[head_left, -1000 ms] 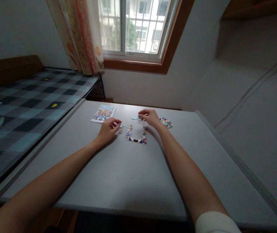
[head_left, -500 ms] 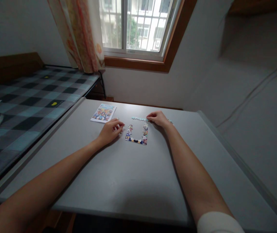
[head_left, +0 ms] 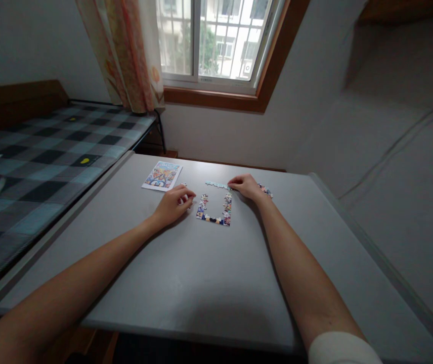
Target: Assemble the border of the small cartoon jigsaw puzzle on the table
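Note:
A jigsaw puzzle border lies on the table: a U-shaped joined part (head_left: 214, 220) nearer me and a separate pale blue strip (head_left: 216, 185) at its far side. My right hand (head_left: 246, 186) is closed, its fingertips pinched on a puzzle piece at the strip's right end; the piece is mostly hidden. To the left of the U-shaped part, my left hand (head_left: 174, 205) rests on the table with fingers curled and tips together. What they hold, if anything, is too small to make out. Loose puzzle pieces (head_left: 183, 184) show partly behind this hand.
A printed picture card (head_left: 162, 175) lies at the table's far left. More loose pieces (head_left: 265, 190) sit beyond my right wrist. The grey-white table (head_left: 186, 283) borders a bed with a checked cover (head_left: 68, 146); a window and curtain are behind.
My right hand has shifted very slightly left at the strip's end, and more of the loose pieces behind its wrist show. My left hand stays almost where it was.

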The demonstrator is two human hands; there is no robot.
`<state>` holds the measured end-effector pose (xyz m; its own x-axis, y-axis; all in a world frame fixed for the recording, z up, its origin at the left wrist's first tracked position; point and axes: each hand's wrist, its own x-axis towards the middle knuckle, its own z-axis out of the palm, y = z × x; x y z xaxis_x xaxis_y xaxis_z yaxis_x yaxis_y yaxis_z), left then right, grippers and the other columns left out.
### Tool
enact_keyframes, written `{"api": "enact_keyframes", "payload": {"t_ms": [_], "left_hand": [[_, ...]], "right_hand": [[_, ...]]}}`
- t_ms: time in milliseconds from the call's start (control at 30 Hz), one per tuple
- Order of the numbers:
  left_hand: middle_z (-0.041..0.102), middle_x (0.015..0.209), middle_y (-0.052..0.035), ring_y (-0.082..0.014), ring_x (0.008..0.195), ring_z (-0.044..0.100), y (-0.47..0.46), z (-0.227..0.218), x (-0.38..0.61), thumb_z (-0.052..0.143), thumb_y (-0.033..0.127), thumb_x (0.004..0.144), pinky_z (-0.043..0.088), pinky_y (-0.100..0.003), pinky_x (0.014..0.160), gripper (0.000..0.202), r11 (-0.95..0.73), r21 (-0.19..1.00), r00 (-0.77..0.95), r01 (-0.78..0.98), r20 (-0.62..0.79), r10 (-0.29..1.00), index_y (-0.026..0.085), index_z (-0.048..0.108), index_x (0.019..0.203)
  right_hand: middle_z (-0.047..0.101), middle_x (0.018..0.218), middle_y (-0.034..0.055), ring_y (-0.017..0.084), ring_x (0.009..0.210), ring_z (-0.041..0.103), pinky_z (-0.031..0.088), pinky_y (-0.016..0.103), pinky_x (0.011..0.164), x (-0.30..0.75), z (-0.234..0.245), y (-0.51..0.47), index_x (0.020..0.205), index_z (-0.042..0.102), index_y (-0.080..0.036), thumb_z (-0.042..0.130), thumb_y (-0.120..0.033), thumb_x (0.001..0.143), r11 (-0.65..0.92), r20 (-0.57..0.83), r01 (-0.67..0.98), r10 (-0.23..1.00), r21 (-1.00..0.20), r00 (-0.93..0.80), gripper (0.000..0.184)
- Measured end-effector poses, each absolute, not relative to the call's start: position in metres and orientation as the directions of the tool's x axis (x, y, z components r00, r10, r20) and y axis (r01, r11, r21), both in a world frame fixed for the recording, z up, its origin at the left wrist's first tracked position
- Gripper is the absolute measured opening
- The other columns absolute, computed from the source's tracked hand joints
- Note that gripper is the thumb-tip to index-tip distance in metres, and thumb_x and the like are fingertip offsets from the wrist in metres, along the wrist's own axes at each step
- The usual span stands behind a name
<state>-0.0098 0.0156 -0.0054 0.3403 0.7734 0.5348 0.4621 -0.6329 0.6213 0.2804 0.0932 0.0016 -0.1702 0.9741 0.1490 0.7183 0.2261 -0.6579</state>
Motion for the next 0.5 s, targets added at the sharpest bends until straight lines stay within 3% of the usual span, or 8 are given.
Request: {"api": "enact_keyframes", "payload": {"t_ms": [267,500], "left_hand": [[0.061,0.082,-0.0011,-0.0076,0.062,0.055,0.016,-0.006,-0.01,0.057,0.013,0.083,0.046,-0.02,0.057,0.013,-0.639,0.616,0.363,0.46,0.527,0.769,0.018,0.068,0.088],[0.062,0.082,-0.0009,-0.0077,0.062,0.055,0.017,-0.009,-0.011,0.057,0.015,0.084,0.046,-0.02,0.058,0.013,-0.64,0.612,0.372,0.465,0.522,0.768,0.018,0.069,0.089]], "right_hand": [[0.074,0.074,0.0062,0.015,0.066,0.062,0.046,0.024,0.064,0.277,0.006,0.088,0.082,0.077,-0.014,0.064,-0.013,0.074,0.23,0.175,0.747,0.973,-0.623,-0.153,0.015],[0.071,0.09,0.0076,0.014,0.073,0.062,0.048,0.024,0.074,0.276,0.01,0.077,0.085,0.079,-0.017,0.062,-0.008,0.076,0.367,0.243,0.811,0.928,-0.457,-0.282,0.021]]}}
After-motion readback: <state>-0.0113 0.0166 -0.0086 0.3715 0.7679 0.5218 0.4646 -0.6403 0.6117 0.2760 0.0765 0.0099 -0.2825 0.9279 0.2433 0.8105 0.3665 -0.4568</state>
